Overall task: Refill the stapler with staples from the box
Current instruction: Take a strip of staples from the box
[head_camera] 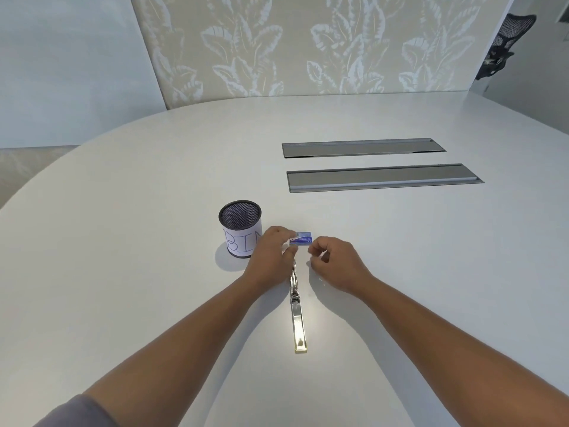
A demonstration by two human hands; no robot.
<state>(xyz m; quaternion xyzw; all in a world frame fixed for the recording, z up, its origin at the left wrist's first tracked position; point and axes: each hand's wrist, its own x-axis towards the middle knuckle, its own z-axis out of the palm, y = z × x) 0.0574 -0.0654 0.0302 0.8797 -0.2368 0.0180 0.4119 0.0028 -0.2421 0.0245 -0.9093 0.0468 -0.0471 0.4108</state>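
Note:
A small blue staple box rests on the white table in front of me. My left hand grips its left end with thumb and fingers. My right hand hovers just right of the box, its thumb and forefinger pinched together; I cannot see whether anything lies between them. The metal stapler lies unfolded flat, running from under my left hand toward me. Its far end is hidden by my left hand.
A black mesh cup with a paper label reading "BIN" stands just left of my left hand. Two grey cable hatches are set into the table farther back right. A patterned panel rises beyond the table's far edge.

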